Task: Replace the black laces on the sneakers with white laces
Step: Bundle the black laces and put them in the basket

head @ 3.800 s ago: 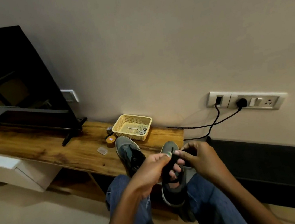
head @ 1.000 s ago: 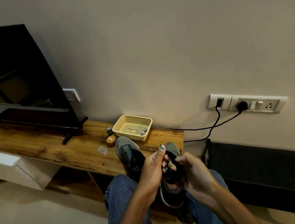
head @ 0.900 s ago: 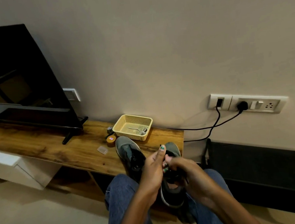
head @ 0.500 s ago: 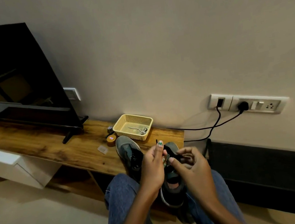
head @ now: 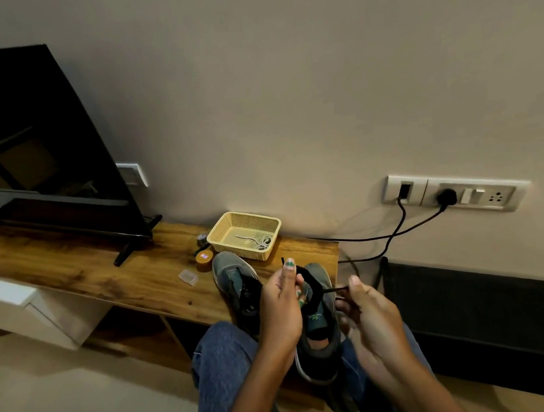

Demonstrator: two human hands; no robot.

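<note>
Left hand [head: 280, 310] grips a bunched loop of black lace [head: 309, 277] above the right sneaker [head: 319, 332], which sits between the knees with its toe on the bench [head: 102, 272] edge. Right hand [head: 371, 313] pinches the lace's free strand, drawn taut toward the right. Second sneaker [head: 234, 277] lies on the bench just left, black lace apparently in place. White laces [head: 257, 241] lie in the yellow basket [head: 242, 221] behind the shoes, untouched.

Judged step: pulling the black lace out of the held sneaker; white relacing not started.

Risks: strand pulled sideways may snag or knot at an eyelet; the loop wrapped round the left fingers could tighten and jam. The shoe is only propped, so a hard tug could tip it off the lap. Small orange tin [head: 204, 260] and clear case [head: 188, 277] sit near the left sneaker and could get knocked.
</note>
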